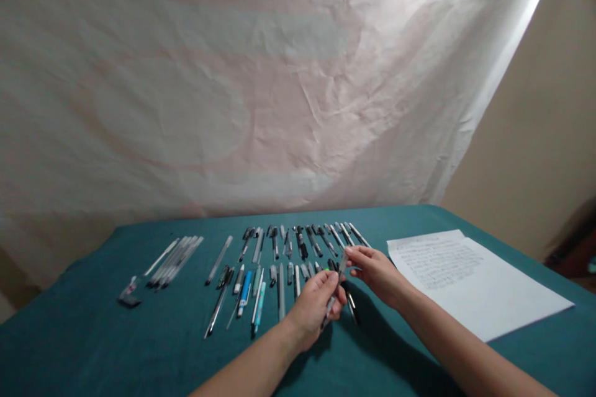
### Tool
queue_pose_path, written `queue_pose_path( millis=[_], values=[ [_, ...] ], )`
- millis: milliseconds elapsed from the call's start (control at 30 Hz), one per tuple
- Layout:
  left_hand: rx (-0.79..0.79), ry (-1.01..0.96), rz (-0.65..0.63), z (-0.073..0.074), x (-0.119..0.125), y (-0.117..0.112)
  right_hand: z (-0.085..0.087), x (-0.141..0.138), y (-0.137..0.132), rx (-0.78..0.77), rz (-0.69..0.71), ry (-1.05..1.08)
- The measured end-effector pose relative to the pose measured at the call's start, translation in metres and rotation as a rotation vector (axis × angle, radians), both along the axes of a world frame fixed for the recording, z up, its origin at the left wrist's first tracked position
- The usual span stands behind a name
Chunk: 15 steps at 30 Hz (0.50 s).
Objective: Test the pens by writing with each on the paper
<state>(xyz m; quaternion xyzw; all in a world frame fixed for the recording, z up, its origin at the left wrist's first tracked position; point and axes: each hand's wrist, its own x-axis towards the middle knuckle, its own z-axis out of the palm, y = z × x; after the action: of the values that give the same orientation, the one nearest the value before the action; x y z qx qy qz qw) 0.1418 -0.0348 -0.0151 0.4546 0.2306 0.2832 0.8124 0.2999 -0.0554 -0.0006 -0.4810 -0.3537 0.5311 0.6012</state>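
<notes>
Between my two hands is a slim, clear-looking pen (343, 264), tilted with its upper end to the right. My left hand (313, 305) is closed around its lower part. At the upper end, the thumb and fingertips of my right hand (372, 270) pinch the pen. Whether it is a whole pen or only a barrel is too small to tell. Just beyond and below my hands lie more pens, among them a dark one (352, 305). Left of my left hand rest a blue pen (244, 293) and a turquoise pen (259, 307).
Pens and parts lie in two rows on the green cloth (153, 347). Farther left are several clear barrels (177, 260) and a small dark-ended packet (129, 293). White paper sheets (493, 298), one with handwriting, lie right. A pale sheet (279, 105) hangs behind the table.
</notes>
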Motion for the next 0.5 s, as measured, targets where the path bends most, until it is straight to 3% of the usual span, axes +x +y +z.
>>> queue_pose_path(
  millis=[500],
  values=[
    [0.028, 0.099, -0.013, 0.003, -0.001, 0.000, 0.013, 0.011, 0.002, 0.046, -0.099, 0.023]
  ],
)
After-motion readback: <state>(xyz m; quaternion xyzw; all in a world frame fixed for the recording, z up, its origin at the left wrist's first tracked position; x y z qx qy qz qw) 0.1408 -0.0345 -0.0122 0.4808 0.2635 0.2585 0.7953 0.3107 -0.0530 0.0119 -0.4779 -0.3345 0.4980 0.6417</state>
